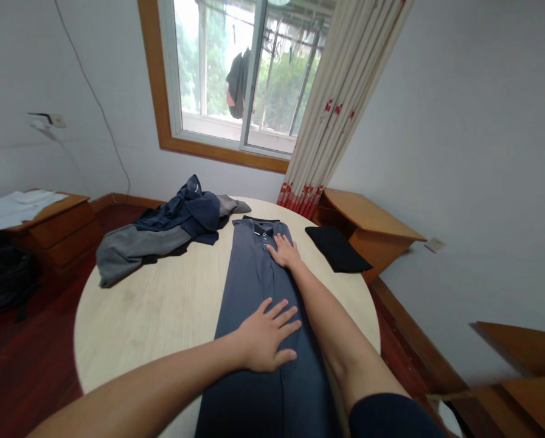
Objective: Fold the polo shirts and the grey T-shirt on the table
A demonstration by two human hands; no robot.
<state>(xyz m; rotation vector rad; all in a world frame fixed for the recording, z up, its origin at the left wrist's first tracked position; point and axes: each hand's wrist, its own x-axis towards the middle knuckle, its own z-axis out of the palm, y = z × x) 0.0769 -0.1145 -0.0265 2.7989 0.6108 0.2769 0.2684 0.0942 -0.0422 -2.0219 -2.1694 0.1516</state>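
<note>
A grey collared shirt (249,286) with a few buttons near its dark neckline lies in a long narrow strip, running from the far part of the round table toward me. My left hand (267,336) rests flat on the middle of the shirt, fingers spread. Farther up, my right hand (285,250) lies on the right side near the buttons, its fingers stretched out. Neither hand grips anything. The near end of the shirt runs out of view at the bottom.
On the pale round table (149,322), a rumpled heap of navy and grey clothes (176,219) lies at the far left. A folded black cloth (339,249) sits at the right edge. Behind stand a wooden cabinet (368,213) and a curtain (334,115).
</note>
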